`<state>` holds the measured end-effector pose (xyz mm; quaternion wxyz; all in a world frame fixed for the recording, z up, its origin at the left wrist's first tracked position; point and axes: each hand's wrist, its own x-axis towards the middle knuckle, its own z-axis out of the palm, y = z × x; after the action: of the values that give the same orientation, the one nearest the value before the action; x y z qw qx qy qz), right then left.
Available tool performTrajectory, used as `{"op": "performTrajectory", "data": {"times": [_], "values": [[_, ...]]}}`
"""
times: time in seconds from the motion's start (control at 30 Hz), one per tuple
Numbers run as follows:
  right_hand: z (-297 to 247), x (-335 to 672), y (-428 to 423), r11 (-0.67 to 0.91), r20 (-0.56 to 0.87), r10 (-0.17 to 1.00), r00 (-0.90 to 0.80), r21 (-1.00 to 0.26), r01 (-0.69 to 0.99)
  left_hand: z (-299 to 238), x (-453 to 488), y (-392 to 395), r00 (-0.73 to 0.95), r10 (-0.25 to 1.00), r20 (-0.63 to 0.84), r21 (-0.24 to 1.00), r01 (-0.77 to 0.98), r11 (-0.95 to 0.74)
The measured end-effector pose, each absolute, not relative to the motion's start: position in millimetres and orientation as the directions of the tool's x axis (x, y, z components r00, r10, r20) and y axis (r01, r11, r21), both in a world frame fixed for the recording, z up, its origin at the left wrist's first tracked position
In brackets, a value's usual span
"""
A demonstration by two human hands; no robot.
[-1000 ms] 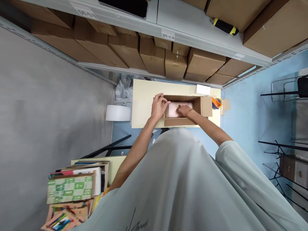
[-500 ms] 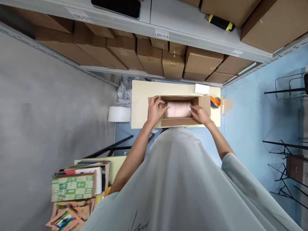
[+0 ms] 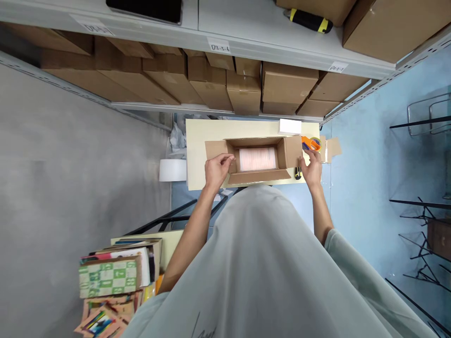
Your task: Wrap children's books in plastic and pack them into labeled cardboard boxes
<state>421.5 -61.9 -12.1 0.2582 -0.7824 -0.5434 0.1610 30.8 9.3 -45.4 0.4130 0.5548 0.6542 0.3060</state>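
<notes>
An open cardboard box (image 3: 260, 177) sits on the cream table, its side flaps folded out. Inside lies a pale pink, flat-topped block (image 3: 258, 159) that looks like a wrapped stack. My left hand (image 3: 216, 172) is over the box's left flap (image 3: 214, 148), thumb and fingertips pinched together at the left wall; whether cardboard is between them is hidden. Beside the right flap (image 3: 293, 151) is my right hand (image 3: 312, 170), thumb and fingers apart, the thumb close to the flap's edge. An orange tape dispenser (image 3: 310, 143) lies just beyond its fingertips. A black-and-yellow utility knife (image 3: 298, 173) rests between that hand and the box.
A small white box (image 3: 290, 126) stands at the table's (image 3: 197, 134) back edge. Beyond rises a grey shelf (image 3: 246, 49) filled with cartons (image 3: 290, 84), holding a second cutter (image 3: 310, 20) and a black phone-like device (image 3: 146, 9). Papers (image 3: 109, 277) are piled at lower left.
Both hands have come out of the box, moving apart to its left and right sides. The utility knife beside the box has come into view. The camera view has shifted slightly.
</notes>
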Motion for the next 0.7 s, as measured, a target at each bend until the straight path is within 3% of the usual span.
{"op": "performTrajectory", "data": {"times": [0.23,0.37,0.7], "values": [[-12.1,420.8,-61.1,-0.401,-0.212,0.914,0.346,-0.610,0.684,-43.0,9.8,-4.8,-0.242,0.961,-0.133,0.869,0.439,0.230],[-4.9,411.7,-58.8,-0.400,-0.211,0.914,0.346,-0.604,0.689,-47.9,-2.0,-7.3,-0.238,0.956,-0.170,0.905,0.347,0.247],[5.6,390.9,-54.7,-0.402,-0.255,0.915,0.314,-0.650,0.645,-59.9,-21.5,-22.9,-0.450,0.872,-0.194,0.875,0.321,0.361]]}}
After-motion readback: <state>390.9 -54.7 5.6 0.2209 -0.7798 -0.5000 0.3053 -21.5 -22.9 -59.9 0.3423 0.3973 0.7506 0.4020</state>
